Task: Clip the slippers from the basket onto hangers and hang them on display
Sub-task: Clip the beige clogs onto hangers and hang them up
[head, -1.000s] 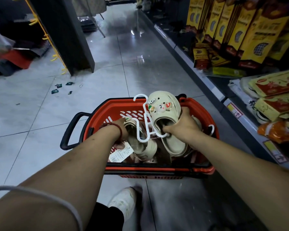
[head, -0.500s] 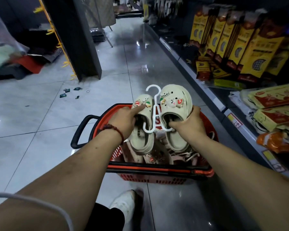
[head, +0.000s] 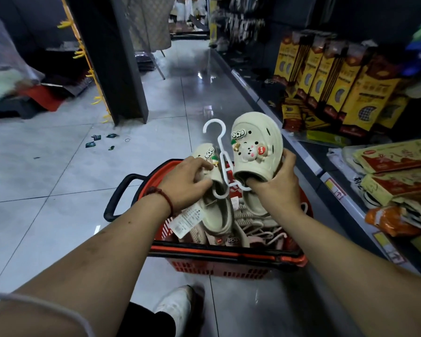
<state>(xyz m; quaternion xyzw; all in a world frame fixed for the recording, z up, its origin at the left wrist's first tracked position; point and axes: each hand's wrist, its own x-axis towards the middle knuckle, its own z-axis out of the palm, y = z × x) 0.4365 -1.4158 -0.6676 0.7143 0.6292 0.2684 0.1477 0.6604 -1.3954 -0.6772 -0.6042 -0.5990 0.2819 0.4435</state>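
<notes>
Dim shop aisle, light from overhead, brightest far back. Glossy floor [head: 58, 166] throws glare: white hot spots mid-aisle, small streak at left edge. Top corners go near black. Yellow boxes [head: 338, 88] lit from the front, a bit soft. Plastic-covered heap [head: 7, 76] at left is smeared w/ blur. Centre is sharp: right slipper [head: 255, 147] & white hanger [head: 219, 147] crisp, evenly lit; left slipper [head: 204, 152] a shade darker. Wide-angle bend: tile lines & shelf edge [head: 277, 122] curve, forearms [head: 90, 259] balloon at btm corners. Floor darkens right of basket [head: 229, 259].
</notes>
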